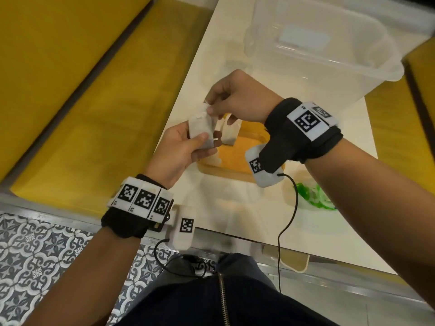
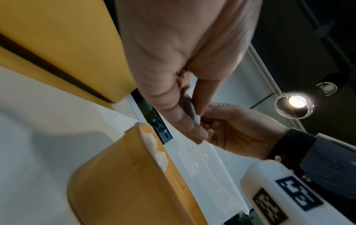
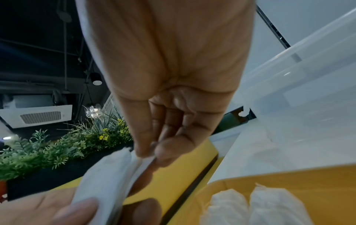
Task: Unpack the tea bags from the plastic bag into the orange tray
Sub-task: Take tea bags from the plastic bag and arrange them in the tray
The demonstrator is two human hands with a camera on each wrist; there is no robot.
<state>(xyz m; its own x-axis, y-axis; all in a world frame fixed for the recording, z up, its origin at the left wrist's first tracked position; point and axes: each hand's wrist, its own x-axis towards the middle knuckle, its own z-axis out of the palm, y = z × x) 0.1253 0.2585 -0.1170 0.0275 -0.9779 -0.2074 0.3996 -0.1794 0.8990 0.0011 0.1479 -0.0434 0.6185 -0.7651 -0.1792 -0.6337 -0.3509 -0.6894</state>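
My left hand grips a small stack of white tea bags just above the near left corner of the orange tray. My right hand pinches the top edge of one bag in that stack. In the right wrist view the right hand pinches that edge, and the stack lies in the left palm. Two tea bags stand upright inside the tray. The plastic bag, clear with green print, lies flat on the table right of the tray.
A large clear plastic bin stands on the white table behind the tray. A yellow bench runs along the table's left side. Cables hang from both wrist cameras over the table's near edge.
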